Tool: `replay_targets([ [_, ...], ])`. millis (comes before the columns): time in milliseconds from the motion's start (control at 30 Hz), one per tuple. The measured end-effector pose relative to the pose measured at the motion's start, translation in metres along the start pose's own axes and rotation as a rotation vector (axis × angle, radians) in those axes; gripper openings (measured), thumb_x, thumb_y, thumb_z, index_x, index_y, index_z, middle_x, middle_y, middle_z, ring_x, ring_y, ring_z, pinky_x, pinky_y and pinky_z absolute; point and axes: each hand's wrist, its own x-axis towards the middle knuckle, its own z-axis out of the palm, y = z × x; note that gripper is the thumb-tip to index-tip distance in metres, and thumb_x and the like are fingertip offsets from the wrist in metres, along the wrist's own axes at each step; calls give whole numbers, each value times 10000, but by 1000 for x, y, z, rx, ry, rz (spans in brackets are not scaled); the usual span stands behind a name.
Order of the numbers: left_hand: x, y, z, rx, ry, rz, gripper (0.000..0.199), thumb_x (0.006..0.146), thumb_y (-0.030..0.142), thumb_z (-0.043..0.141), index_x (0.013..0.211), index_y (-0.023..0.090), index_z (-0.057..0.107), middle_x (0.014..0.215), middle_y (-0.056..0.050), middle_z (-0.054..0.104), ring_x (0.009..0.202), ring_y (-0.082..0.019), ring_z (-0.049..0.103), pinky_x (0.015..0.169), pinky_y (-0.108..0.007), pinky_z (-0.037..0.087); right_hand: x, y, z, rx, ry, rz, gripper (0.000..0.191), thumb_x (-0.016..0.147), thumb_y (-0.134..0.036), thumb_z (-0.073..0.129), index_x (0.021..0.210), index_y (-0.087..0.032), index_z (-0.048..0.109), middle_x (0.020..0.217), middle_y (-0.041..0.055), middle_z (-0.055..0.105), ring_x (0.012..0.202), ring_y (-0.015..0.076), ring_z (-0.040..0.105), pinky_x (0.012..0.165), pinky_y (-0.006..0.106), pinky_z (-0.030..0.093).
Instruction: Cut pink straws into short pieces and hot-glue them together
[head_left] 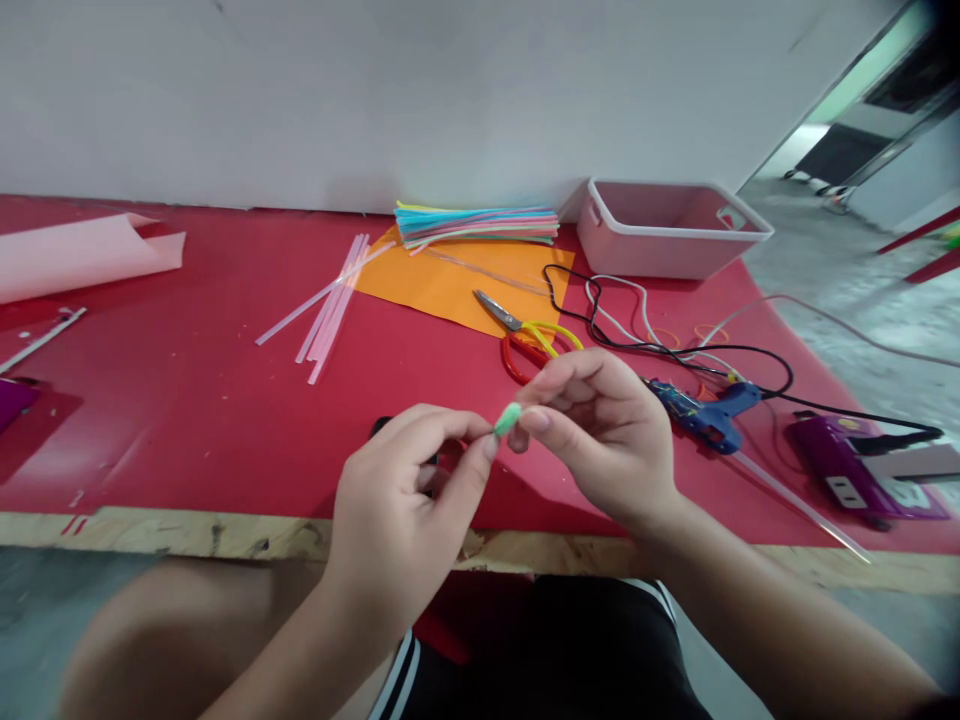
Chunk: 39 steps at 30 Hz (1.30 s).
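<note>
A short, fuzzy green pipe cleaner piece [508,419] is held between my two hands, above the front part of the red table. My left hand [409,490] pinches its lower end between thumb and forefinger. The thumb and fingers of my right hand [611,440] are closed at its upper end. Just beyond my right hand lie scissors [517,325] with one yellow and one red handle. To the right of that hand rests a blue glue gun [705,412] with a clear glue stick [802,505] in its back. A dark object behind my left hand is mostly hidden.
Pipe cleaners [476,225] lie bundled on an orange sheet [420,280]. Pink sticks [334,310] lie left of it. A pale bin [660,250] stands back right, near tangled cords [637,340] and a purple power strip [847,465]. Pink paper [82,255] lies far left.
</note>
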Motion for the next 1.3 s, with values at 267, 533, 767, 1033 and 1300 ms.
replay_targets([
  [267,8,1,-8,-727,-141,-515,243,723,350,913,804,187,752,696,5,736,476,-92,635,417,-149,518,-8,8,5,124,-360,125,253,811,-190,837,951,-191,627,810,5,709,733,124,714,717,263,616],
  [533,9,-1,-8,-801,-200,-549,270,688,342,942,755,174,742,654,39,676,432,-42,570,398,-114,481,-10,4,3,178,-379,235,106,863,-189,719,888,-174,617,674,-23,619,562,72,568,539,181,492],
  [767,5,-3,-13,-577,-202,-462,258,779,398,872,852,186,743,710,30,671,476,-56,596,459,-141,509,0,-1,-8,338,-528,484,151,866,-231,771,883,-146,648,729,26,714,627,108,686,569,196,554],
  [1033,6,-3,-16,-511,-398,-467,163,853,314,798,836,168,728,732,31,680,468,-36,576,472,-139,489,4,2,-6,345,-304,193,185,874,-209,797,1056,-183,778,884,26,740,743,105,705,686,224,611],
  [1300,6,-9,-10,-606,-459,-540,198,823,334,822,814,167,717,691,40,668,435,-29,544,454,-140,476,6,2,-9,267,-297,93,121,856,-102,788,950,-175,814,864,18,713,668,66,682,613,177,585],
])
